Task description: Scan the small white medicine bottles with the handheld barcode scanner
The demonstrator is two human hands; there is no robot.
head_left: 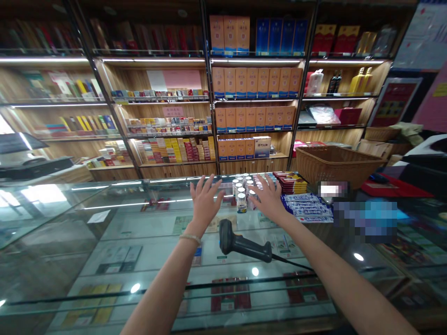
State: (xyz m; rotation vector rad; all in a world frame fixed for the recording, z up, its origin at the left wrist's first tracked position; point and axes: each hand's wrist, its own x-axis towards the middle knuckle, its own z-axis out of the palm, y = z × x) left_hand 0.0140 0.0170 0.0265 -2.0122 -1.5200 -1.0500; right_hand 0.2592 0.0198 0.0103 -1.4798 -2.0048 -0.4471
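Glass counter [153, 237] under L hand [206, 200] looks smooth & glossy; scanner [249, 247] just nearer than R hand [268, 197] is dk plastic, mostly matt. Basket [342, 163] beyond R hand is rough, woven wicker-look.

Black scanner [246, 244]; brown basket [338, 163]; blue-and-white packets [309, 209]; orange boxes [256, 82] with blue bases.

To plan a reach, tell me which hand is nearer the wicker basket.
The right hand, raised left of the wicker basket; the left hand is farther left, past the jars.
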